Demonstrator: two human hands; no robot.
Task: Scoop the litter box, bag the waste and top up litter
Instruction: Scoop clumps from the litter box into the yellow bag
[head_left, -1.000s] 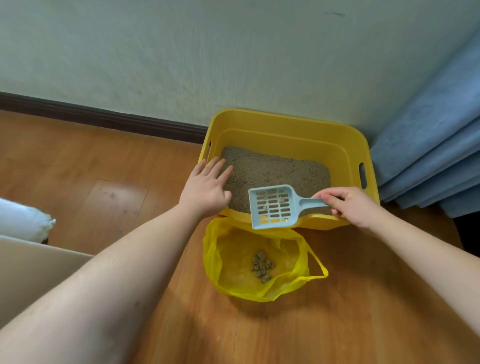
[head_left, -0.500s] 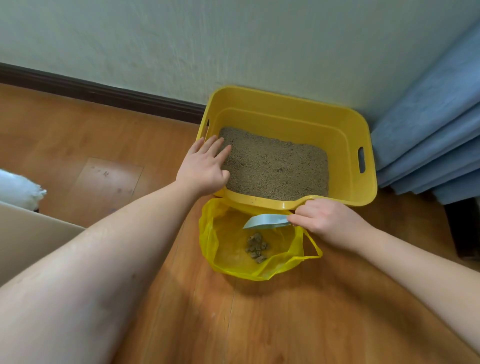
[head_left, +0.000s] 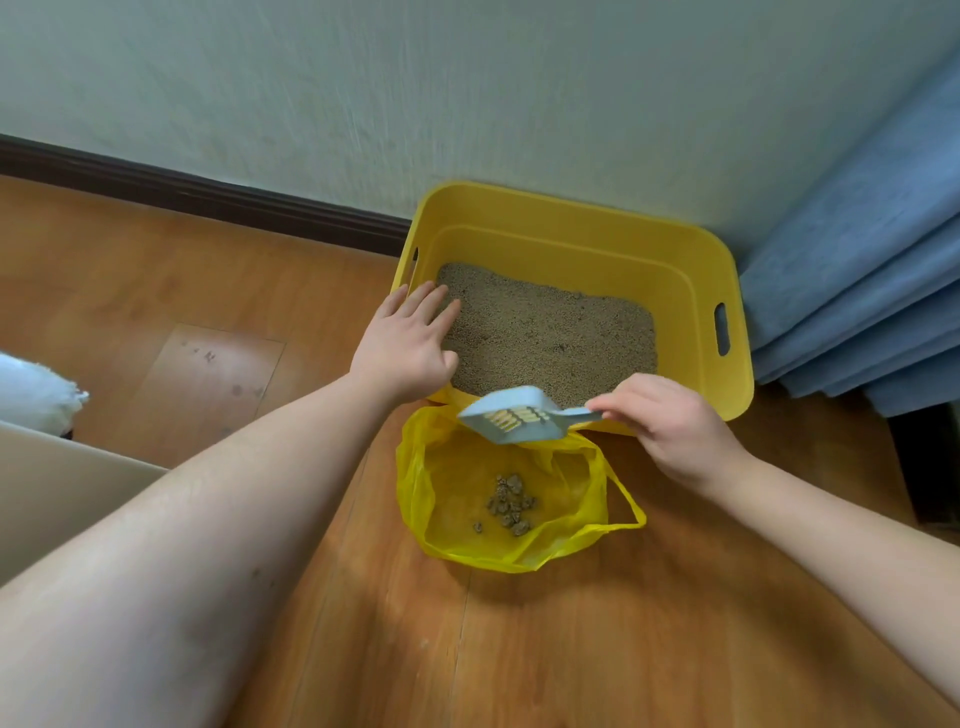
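No text, label, brand, number or sign is showing legibly anywhere in the frame — nothing can be read.

Litter box (head_left: 696, 270) open on top, right half of the litter unobstructed; left hand (head_left: 405, 348) blocks its near-left corner; scoop (head_left: 511, 418) and right hand (head_left: 670, 426) hang over the bag (head_left: 431, 499) mouth's upper edge; wall (head_left: 467, 93) behind, blue curtain (head_left: 857, 291) right; bare floor (head_left: 156, 291) left and lower centre.
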